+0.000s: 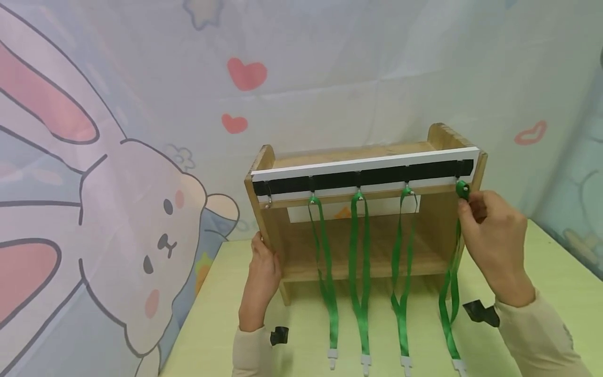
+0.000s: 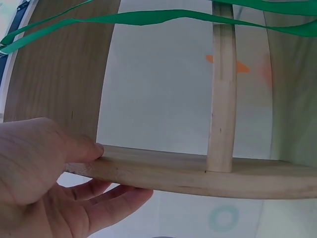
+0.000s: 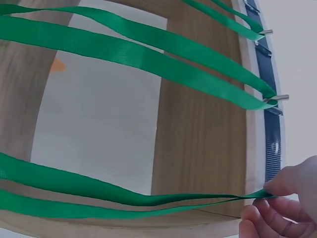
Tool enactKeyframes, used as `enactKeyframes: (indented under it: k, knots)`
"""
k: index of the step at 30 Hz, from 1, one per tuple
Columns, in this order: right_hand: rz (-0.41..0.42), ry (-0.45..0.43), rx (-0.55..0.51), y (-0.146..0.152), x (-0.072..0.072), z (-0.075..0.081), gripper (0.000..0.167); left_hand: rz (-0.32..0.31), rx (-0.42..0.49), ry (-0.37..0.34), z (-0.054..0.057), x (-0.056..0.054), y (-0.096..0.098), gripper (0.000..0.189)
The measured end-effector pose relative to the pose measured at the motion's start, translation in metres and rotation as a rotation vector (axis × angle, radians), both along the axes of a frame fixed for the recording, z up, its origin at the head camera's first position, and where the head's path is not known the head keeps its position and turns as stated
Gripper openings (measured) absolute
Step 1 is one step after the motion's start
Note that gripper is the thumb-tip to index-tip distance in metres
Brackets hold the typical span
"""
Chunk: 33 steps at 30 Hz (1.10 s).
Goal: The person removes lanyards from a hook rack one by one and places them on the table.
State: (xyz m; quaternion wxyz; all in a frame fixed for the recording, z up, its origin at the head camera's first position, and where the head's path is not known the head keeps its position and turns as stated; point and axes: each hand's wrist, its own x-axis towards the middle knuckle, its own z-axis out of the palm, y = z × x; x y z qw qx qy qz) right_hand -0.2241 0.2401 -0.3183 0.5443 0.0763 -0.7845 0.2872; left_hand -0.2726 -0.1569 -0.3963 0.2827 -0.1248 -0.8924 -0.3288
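Observation:
A small wooden shelf [image 1: 358, 269] stands on the table with a black hook strip [image 1: 330, 181] along its upper front. My left hand [image 1: 261, 277] grips the shelf's left side panel, thumb inside and fingers outside, as the left wrist view shows. At the rightmost hook, my right hand [image 1: 499, 235] pinches the top loop of a green lanyard [image 1: 449, 293] between thumb and finger. Three more green lanyards [image 1: 360, 262] hang by their loops from the middle hooks, white clips at their lower ends. The leftmost hook [image 1: 268, 201] carries no lanyard.
The pale yellow-green table [image 1: 212, 314] extends around the shelf. Behind it hangs a cloth backdrop [image 1: 330, 104] printed with a rabbit and hearts. Dark straps [image 1: 481, 312] show near both sleeves. The hanging lanyards cross the shelf's open front.

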Motion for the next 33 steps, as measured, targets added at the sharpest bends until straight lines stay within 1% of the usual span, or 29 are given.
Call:
enactKeyframes:
  k: [4,9,13,17,21,25,33]
  knots:
    - [0.014,0.004,0.012,0.000,0.005,-0.001,0.008,-0.009,-0.006,0.003,-0.002,0.001,-0.001,0.055]
    - [0.053,0.005,0.034,-0.002,0.011,-0.002,0.008,-0.013,-0.007,-0.008,-0.004,0.002,-0.002,0.056]
    - [0.082,-0.019,0.051,-0.003,0.017,-0.007,0.010,-0.015,-0.011,-0.020,-0.005,0.003,-0.004,0.056]
    - [0.100,-0.050,0.071,-0.002,0.020,-0.014,0.012,-0.016,-0.019,-0.006,-0.002,0.003,-0.006,0.056]
    - [0.134,-0.093,0.052,-0.001,0.022,-0.020,0.012,-0.019,-0.017,-0.024,0.001,0.003,-0.006,0.056]
    - [0.188,-0.151,0.013,-0.003,0.026,-0.025,0.012,-0.025,-0.015,-0.050,0.002,0.003,-0.006,0.057]
    - [0.281,-0.263,-0.032,-0.011,0.035,-0.036,0.012,-0.031,-0.018,-0.042,0.001,0.002,-0.003,0.057]
